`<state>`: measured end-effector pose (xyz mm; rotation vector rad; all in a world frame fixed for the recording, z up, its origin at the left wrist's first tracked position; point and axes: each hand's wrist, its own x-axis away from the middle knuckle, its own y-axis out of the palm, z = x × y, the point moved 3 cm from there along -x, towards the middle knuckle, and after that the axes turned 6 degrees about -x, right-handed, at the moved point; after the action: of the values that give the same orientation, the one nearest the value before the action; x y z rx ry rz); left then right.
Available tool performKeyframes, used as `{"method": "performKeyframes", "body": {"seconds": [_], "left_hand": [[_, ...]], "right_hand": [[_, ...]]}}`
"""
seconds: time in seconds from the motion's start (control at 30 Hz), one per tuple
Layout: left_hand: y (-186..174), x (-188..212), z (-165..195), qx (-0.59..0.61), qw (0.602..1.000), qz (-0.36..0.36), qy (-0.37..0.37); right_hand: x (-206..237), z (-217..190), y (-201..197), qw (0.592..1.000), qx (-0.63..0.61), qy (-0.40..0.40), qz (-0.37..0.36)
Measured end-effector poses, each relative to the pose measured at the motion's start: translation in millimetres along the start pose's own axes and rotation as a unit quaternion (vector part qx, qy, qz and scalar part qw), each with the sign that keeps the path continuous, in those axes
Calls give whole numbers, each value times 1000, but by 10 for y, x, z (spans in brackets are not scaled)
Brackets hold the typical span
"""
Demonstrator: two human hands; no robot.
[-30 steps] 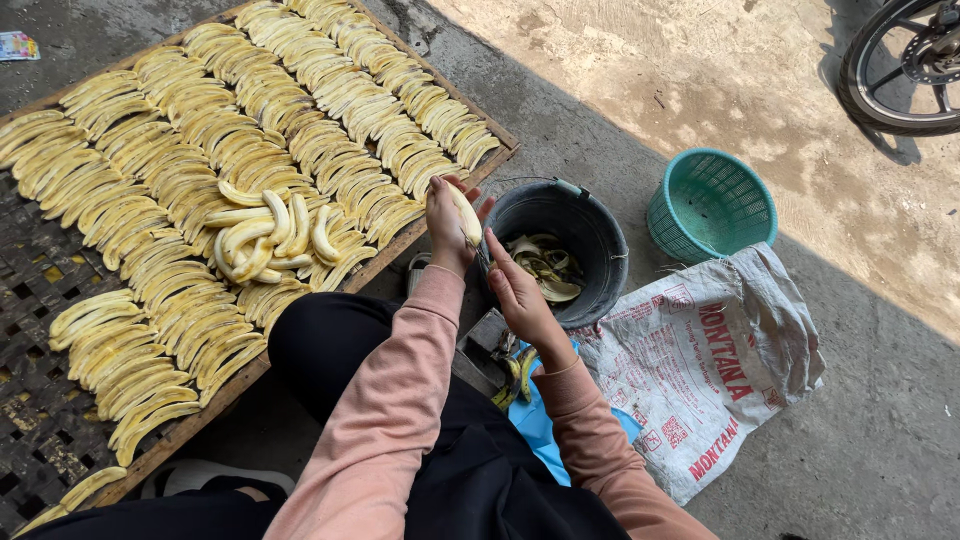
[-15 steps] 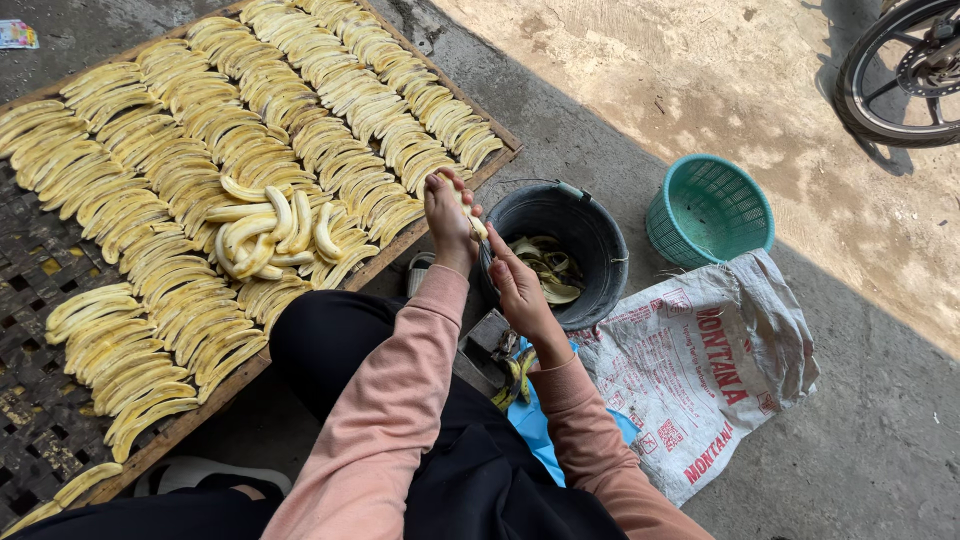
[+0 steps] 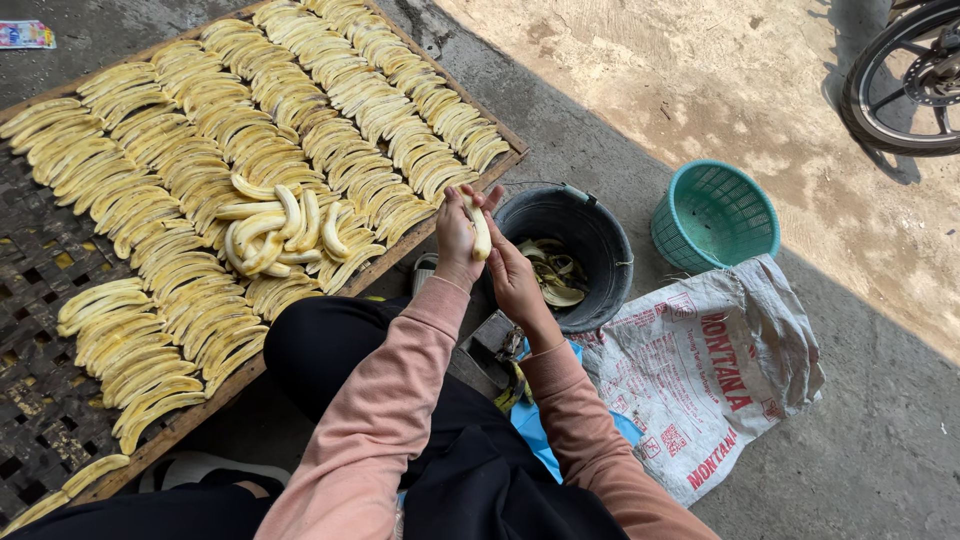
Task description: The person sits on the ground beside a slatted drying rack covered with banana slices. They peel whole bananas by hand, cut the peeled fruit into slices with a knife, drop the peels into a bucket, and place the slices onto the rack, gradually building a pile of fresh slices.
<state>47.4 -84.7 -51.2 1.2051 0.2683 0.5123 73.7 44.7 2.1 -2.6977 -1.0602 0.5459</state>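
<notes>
My left hand (image 3: 454, 236) and my right hand (image 3: 511, 273) together hold one pale peeled banana (image 3: 479, 226) upright, just above the near edge of a woven drying rack (image 3: 40, 270). The rack is covered with rows of flattened yellow banana slices (image 3: 300, 110). A small loose heap of whole peeled bananas (image 3: 277, 233) lies on the slices, left of my hands. To the right of my hands stands a black bucket (image 3: 592, 226) with banana peels (image 3: 553, 281) inside it.
A teal plastic basket (image 3: 712, 216) stands beyond the bucket on the concrete. A crumpled white printed sack (image 3: 710, 370) lies at my right side over something blue. A wheel (image 3: 905, 75) of a parked bike shows at the top right. My legs are folded against the rack's edge.
My hands have stayed above the rack's edge by the bucket, turning the banana slightly between them. The view has shifted a little; nothing else has moved.
</notes>
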Motion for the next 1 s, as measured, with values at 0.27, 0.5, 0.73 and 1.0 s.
{"method": "performKeyframes", "body": {"seconds": [0.27, 0.5, 0.73, 1.0], "left_hand": [[-53, 84, 303, -35, 998, -55, -21], [-289, 75, 769, -89, 983, 29, -156], [-850, -99, 1580, 68, 956, 241, 151], [-678, -49, 1279, -57, 982, 179, 26]], "right_hand": [[-241, 27, 168, 993, 110, 35, -22], [-601, -329, 443, 855, 505, -116, -6], [-729, -154, 4, 870, 487, 26, 69], [652, 736, -1030, 950, 160, 219, 157]]}}
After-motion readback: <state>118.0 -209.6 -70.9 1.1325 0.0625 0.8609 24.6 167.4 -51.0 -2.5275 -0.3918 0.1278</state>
